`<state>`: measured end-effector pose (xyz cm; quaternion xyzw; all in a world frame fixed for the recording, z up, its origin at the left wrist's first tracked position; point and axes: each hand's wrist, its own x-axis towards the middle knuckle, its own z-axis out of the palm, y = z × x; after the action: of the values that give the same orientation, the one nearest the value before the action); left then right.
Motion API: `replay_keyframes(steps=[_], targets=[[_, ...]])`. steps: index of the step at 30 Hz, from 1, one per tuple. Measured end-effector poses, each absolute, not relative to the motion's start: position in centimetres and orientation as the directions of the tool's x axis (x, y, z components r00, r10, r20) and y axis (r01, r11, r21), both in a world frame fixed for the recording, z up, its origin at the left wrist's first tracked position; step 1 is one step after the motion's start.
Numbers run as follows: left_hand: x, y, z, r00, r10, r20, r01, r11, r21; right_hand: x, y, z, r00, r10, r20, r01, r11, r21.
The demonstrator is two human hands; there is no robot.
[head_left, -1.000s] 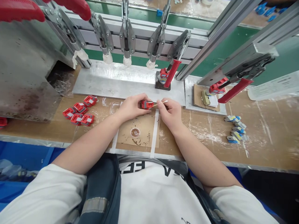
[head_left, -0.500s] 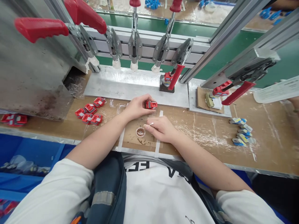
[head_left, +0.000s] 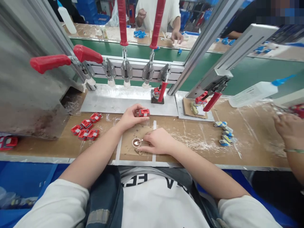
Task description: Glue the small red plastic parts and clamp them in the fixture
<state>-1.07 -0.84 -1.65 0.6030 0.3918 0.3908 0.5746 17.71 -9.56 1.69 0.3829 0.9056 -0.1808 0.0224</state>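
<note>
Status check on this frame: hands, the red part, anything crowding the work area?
Left hand grips red part above the bench. Right hand dips cotton swab into small round cup. Loose red parts lie left, apart from both hands.

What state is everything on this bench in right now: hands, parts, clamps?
Left hand: holds a red part above the bench.
Right hand: holds a swab, tip in the small round dish.
Loose red parts: lying in a cluster.
Toggle clamp: handle down, on a red piece.
Blue-and-white parts: lying in a row.
</note>
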Motion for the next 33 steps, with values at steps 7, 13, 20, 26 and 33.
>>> replay_keyframes(steps=[7, 13, 20, 26, 33], targets=[[-1.6, -1.1, 0.2, 0.273, 0.962, -0.011, 0.189, -0.042, 0.981, 27.1, -12.4, 2.8, -0.362, 0.925, -0.119, 0.918, 0.33, -0.221], [-2.4, -0.7, 0.3, 0.228, 0.973, 0.045, 0.269, -0.107, 0.957, 42.1, -16.9, 1.2, 0.402, 0.902, 0.159, 0.913, -0.381, -0.149], [-0.8, -1.3, 2.0, 0.261, 0.963, 0.058, 0.252, -0.127, 0.959, 46.0, -19.8, -3.2, 0.291, 0.933, 0.21, 0.906, -0.199, -0.373], [0.8, -2.6, 5.0, 0.36, 0.933, 0.004, 0.295, -0.117, 0.948, 43.3, -18.4, -4.0, 0.397, 0.887, 0.237, 0.675, -0.107, -0.73], [2.5, -4.3, 7.8, 0.528, 0.847, 0.064, 0.288, -0.249, 0.925, 32.3, -13.6, -1.1, 0.204, 0.978, -0.035, -0.309, 0.03, -0.951]])
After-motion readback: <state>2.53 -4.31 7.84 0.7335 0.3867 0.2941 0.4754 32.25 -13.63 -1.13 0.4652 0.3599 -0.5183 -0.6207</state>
